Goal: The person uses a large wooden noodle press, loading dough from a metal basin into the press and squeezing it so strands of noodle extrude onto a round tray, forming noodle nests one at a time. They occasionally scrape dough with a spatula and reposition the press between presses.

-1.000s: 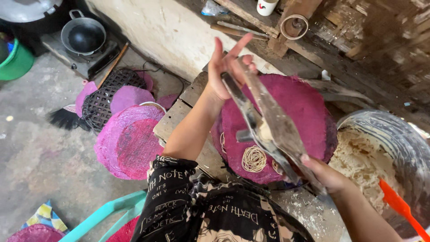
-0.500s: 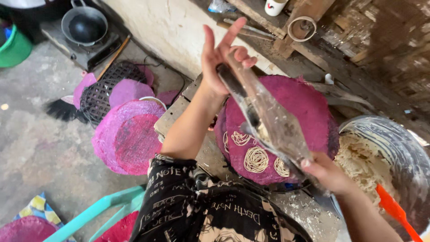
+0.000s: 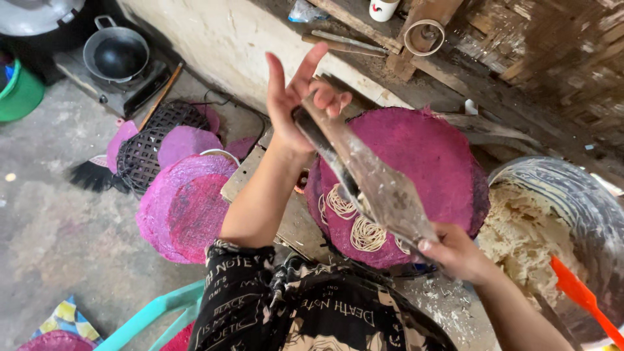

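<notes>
I hold a long metal press [image 3: 377, 185], smeared with dough, slanted above a round magenta woven mat [image 3: 429, 149]. My left hand [image 3: 296, 97] grips the press's far end with the lower fingers curled on it and the thumb and forefinger raised. My right hand [image 3: 455, 250] is closed on its near end. Pale noodle coils [image 3: 364, 233] lie on the near part of the mat, just under the press.
A large bowl of pale dough [image 3: 539, 227] with an orange spatula [image 3: 582, 296] stands at right. Pink mats [image 3: 185, 208], a black basket [image 3: 153, 146] and a brush lie on the concrete floor at left. A pan on a stove [image 3: 117, 58] and a green bucket [image 3: 19, 94] are farther left.
The far end of the press and my left hand have swung left across the mat. More of the noodle coils now show beneath the press.
</notes>
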